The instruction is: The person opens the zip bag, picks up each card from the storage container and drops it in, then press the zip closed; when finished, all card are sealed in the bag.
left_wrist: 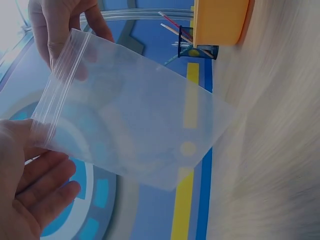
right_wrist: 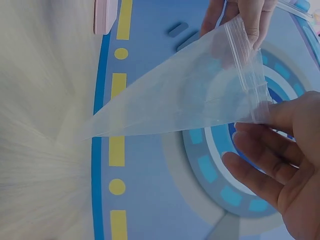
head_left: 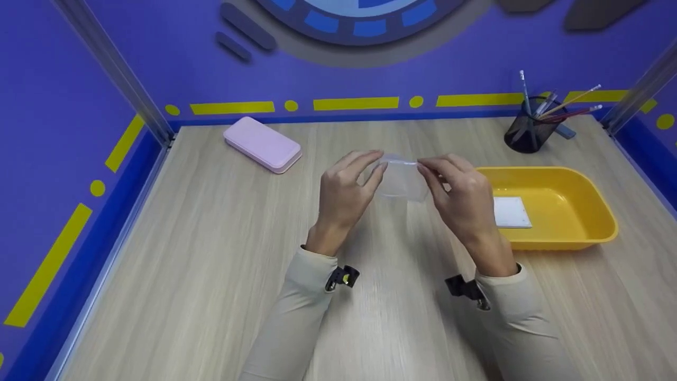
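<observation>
Left grip (head_left: 346,188) and right grip (head_left: 465,198) each pinched a corner of a translucent bag (head_left: 403,183) (ribbed zip strip (left_wrist: 61,89) along that edge). Marks on the white card (head_left: 511,212) were illegible.

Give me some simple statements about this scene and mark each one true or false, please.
1. The left hand and the right hand both pinch a clear zip-top bag. True.
2. The clear zip-top bag is stuffed full. False: nothing shows inside it.
3. The pink pencil case is closed. True.
4. The pink pencil case lies between the two hands. False: it lies off to the left, apart from both.
5. The black mesh cup, with pencils in it, stands behind the yellow tray. True.
6. The yellow tray has nothing in it. False: a flat white item lies there, partly hidden by the right hand.
</observation>
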`<state>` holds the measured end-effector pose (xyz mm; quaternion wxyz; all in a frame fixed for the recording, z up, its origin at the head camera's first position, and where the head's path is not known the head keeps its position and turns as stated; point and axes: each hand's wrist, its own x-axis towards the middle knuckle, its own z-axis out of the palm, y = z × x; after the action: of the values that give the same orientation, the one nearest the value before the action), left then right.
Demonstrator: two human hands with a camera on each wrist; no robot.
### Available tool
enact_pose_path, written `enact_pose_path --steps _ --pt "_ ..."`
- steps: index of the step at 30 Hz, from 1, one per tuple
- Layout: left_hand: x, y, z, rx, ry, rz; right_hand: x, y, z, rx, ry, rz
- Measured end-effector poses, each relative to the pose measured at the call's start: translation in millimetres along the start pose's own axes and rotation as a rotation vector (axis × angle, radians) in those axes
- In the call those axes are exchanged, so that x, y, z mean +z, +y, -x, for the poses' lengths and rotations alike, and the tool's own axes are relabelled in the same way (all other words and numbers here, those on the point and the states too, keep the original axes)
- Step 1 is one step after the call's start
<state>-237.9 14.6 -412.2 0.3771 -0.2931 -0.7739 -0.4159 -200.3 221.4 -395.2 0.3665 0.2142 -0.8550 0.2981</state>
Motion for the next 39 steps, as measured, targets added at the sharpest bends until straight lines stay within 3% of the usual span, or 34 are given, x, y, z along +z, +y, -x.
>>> enact_pose_path --steps 6,10,17,21,25,31,39 --pt "-0.3 1.5 0.3 -0.02 0.048 -0.027 0.5 -2.4 0.3 0.004 0.003 -0.03" --pt "-0.7 2.0 0.6 -0.049 0.081 -0.079 -0.4 -6.2 0.0 0.03 -0.04 -0.062" --pt "-0.3 3.1 1.1 -0.104 0.131 -0.148 -1.7 -12.3 -0.2 0.201 -0.173 -0.104" --pt "1.0 4.5 1.3 -0.106 0.142 -0.145 -2.4 -13.8 0.6 0.268 -0.205 -0.093" --pt "1.9 4.9 1.0 -0.1 0.141 -0.126 -4.4 -15.5 -0.2 0.292 -0.171 -0.114" --pt "2.2 4.2 1.5 -0.085 0.134 -0.096 -7.1 -13.6 -1.3 0.255 -0.102 -0.089" --pt "1.2 3.1 0.4 -0.076 0.096 0.018 -11.4 -9.2 -2.7 0.245 -0.01 -0.086"
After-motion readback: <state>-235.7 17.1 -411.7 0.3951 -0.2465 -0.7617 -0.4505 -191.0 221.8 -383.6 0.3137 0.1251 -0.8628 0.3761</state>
